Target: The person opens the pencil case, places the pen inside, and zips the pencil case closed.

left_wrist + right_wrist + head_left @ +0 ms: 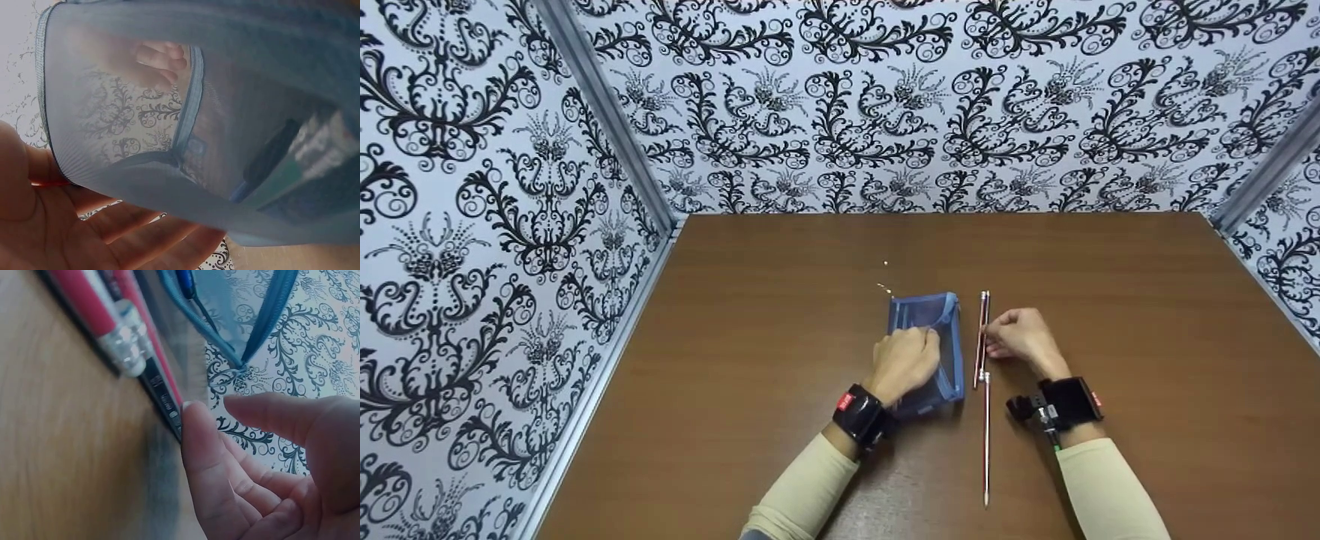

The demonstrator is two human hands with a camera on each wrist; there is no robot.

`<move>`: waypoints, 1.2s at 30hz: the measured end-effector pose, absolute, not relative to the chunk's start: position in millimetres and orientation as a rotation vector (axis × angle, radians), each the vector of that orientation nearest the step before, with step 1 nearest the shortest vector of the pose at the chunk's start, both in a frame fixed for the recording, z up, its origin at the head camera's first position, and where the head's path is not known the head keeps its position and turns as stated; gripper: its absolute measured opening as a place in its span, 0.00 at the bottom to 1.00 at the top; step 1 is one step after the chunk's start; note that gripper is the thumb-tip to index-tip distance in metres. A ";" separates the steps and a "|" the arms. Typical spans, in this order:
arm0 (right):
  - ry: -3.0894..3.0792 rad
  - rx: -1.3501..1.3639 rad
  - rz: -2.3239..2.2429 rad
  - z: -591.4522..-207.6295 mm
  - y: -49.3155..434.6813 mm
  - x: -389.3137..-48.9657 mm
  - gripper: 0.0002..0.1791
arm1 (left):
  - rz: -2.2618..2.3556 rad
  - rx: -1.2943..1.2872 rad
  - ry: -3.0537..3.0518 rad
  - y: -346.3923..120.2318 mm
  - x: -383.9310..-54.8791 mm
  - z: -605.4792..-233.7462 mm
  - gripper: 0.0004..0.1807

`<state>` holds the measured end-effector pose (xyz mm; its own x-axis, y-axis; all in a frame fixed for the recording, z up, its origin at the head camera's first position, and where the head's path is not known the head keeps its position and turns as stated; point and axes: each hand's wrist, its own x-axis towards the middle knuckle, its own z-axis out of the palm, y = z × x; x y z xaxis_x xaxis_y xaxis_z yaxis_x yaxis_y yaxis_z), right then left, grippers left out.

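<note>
A blue mesh zip pouch [911, 306] stands open towards the right on the table. My left hand [907, 364] grips it, thumb at one edge and fingers along its underside in the left wrist view. Through the mesh a dark slim object [273, 154] shows, blurred. Right of the pouch, striped pencils [981, 345] lie close together, and another pencil [987, 442] lies nearer me, its eraser end by theirs. My right hand [1024, 337] is beside the far pencils. In the right wrist view its index fingertip meets a black pencil [161, 396], while the thumb stands apart.
A small pale chain-like piece [885, 288] and a white speck [885, 263] lie beyond the pouch on the brown wooden table [750, 337]. Black-and-white patterned walls [885, 112] enclose the back and sides. A strapped camera [1024, 409] juts from the right wrist near the pencils.
</note>
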<state>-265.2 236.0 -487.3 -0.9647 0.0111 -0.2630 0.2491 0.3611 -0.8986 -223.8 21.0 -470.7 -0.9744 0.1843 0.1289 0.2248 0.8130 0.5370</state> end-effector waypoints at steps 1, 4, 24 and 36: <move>2.414 0.243 -1.649 -488.1 235.8 -265.8 0.11 | -0.879 -0.329 -2.924 21.1 -224.0 -470.7 0.24; 2.434 0.258 -1.634 -490.4 235.7 -267.3 0.11 | -0.878 -0.325 -2.923 21.5 -224.4 -470.6 0.24; 2.544 0.295 -1.523 -499.0 236.4 -268.1 0.06 | -0.876 -0.326 -2.908 22.3 -223.3 -471.0 0.23; 2.572 0.300 -1.447 -497.7 232.7 -268.0 0.06 | -0.892 -0.327 -2.891 21.8 -223.5 -471.4 0.23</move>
